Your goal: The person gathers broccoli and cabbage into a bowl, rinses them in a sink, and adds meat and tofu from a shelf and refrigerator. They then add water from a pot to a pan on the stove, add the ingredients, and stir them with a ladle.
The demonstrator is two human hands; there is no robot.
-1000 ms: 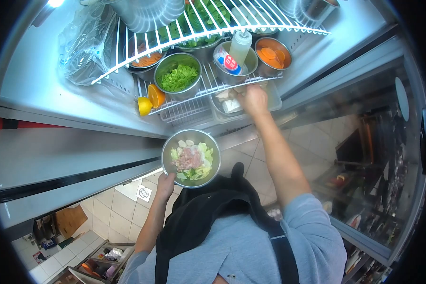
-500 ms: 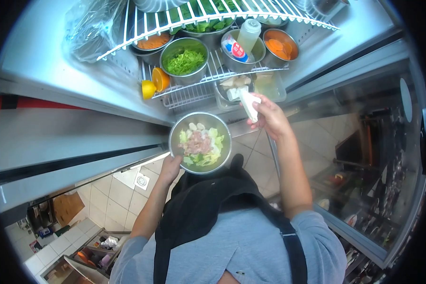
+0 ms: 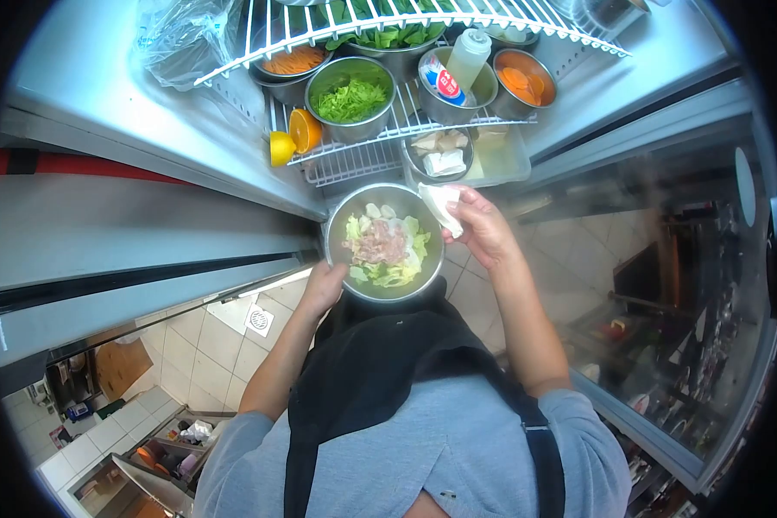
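My left hand (image 3: 324, 287) grips the left rim of a metal bowl (image 3: 412, 202). Inside the bowl, pale pink sliced meat (image 3: 382, 242) lies over chopped cabbage (image 3: 397, 274), with small whitish pieces at the top edge. In my right hand (image 3: 483, 229) is a white tofu piece (image 3: 440, 207), pinched between thumb and fingers at the bowl's upper right rim. Just beyond, a metal container (image 3: 416, 164) on the lower fridge level holds another white tofu block (image 3: 445, 162) and some beige pieces.
Wire shelves (image 3: 457, 128) carry a pot of shredded greens (image 3: 350, 102), sliced carrots (image 3: 521, 86), a squeeze bottle (image 3: 469, 59) and a cut orange (image 3: 304, 131). A yellow citrus piece (image 3: 281, 148) sits at the shelf edge. The glass door (image 3: 630, 259) stands open on the right.
My right hand has brought the tofu piece down and left, away from the container to the bowl's rim. The bowl, in my left hand, sits slightly higher and further right in view.
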